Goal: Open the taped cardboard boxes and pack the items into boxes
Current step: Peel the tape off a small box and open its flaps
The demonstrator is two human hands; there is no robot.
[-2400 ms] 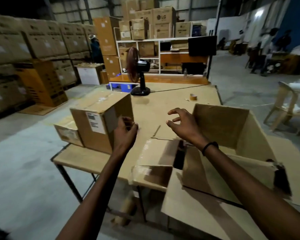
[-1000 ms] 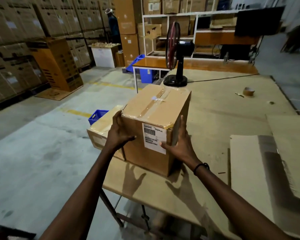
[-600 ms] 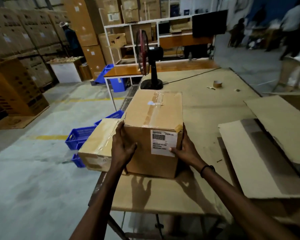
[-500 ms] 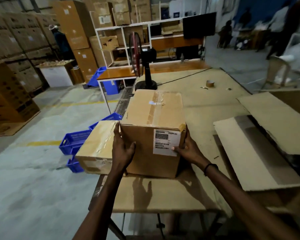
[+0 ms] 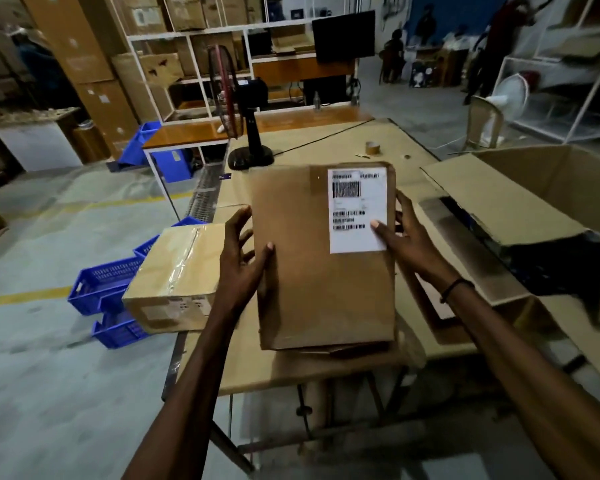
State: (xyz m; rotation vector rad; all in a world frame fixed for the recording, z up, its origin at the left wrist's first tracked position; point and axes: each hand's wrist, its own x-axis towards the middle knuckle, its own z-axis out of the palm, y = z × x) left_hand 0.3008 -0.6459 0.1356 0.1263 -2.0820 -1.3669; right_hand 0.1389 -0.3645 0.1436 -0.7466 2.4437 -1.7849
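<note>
**Labelled Box Tipped Onto Its Side, Held at Both Edges**

The labelled box (image 5: 323, 258) sits on the bench (image 5: 291, 372) near its front edge. Half a second ago its taped top faced upward and the shipping label (image 5: 357, 209) faced the person; now the label face points up, so the box has been rolled toward the person. In my judgement the taped seam is being brought round for opening; no seam shows on the upper face.

The left hand (image 5: 239, 258) grips the box's left edge, fingers spread, thumb on top. The right hand (image 5: 400, 237) grips the right edge, thumb pressing the label.

Left of the labelled box lies a smaller taped box (image 5: 177, 271). To its right stands an open carton (image 5: 520, 202). Beyond it are a fan (image 5: 246, 126) and a tape roll (image 5: 373, 147).
</note>
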